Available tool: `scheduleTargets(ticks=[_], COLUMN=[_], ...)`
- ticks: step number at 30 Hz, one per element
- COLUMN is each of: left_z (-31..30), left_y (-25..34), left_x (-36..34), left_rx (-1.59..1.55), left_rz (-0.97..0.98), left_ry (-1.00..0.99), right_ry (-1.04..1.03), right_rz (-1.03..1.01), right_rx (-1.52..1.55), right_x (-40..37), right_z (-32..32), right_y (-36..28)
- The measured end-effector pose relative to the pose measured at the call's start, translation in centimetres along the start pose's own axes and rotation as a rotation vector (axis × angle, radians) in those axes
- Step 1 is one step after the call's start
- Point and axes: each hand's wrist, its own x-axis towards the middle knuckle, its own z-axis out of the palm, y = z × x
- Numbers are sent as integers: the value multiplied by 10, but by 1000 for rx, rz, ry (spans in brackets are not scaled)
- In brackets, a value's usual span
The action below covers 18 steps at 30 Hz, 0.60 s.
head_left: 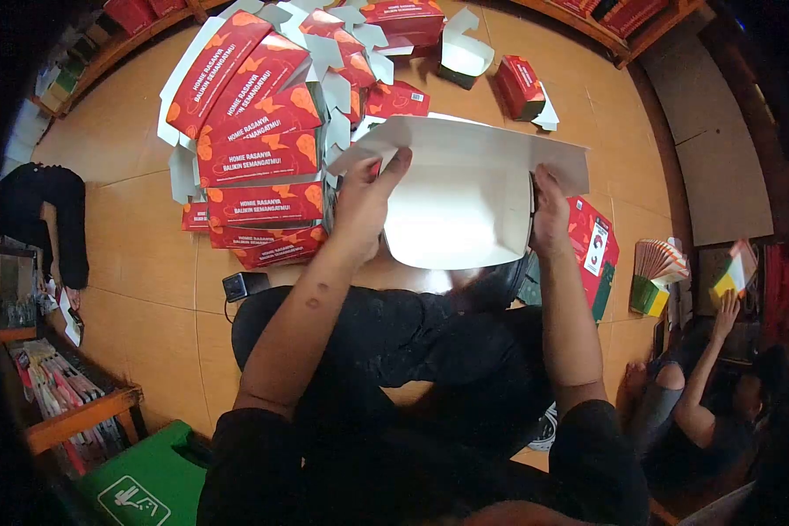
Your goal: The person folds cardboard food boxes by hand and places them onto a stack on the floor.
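A paper food box [458, 206] with a white inside is held up over my lap, its broad lid flap raised along the far side. My left hand [366, 203] grips its left side, thumb on the flap near the corner. Around the right wall, my right hand [550, 210] is closed, with some fingers hidden behind the card. To the left of the box lies a fanned pile of red printed boxes [266, 202], lettered in white. Flat red and green card [594, 245] lies on the floor beside my right hand.
A red box [520, 88] and an open white box [466, 57] stand on the tiled floor ahead. A small black device [244, 285] sits by my left knee. At right, another person's hand [725, 314] touches a yellow-green carton; a green stool [145, 478] stands lower left.
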Motion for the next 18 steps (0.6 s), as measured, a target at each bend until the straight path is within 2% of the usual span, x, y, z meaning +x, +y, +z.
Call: scheduleTargets(ticks=[1, 2, 8, 10, 11, 13, 15, 18], left_z=[5, 7, 19, 19, 15, 7, 10, 10], left_y=[1, -3, -12, -3, 0, 4, 9, 12], left_x=[-6, -8, -12, -15, -14, -10, -12, -12], left_rx=[147, 145, 11, -118, -119, -68, -98, -101], left_rz=[69, 70, 238, -37, -36, -238, -247, -275], left_ry=[110, 111, 6, -52, -52, -150, -165, -183], right_ry=[36, 35, 103, 142, 182, 148, 114, 76], right_rz=[36, 36, 49, 17, -15, -47, -80, 0], right_rx=[22, 20, -2, -67, -131, -110, -88, -17], right_x=[-7, -6, 3, 11, 16, 28, 28, 18], right_z=[10, 12, 8, 1, -3, -19, -21, -5], right_y=[-4, -3, -5, 0, 5, 14, 13, 6])
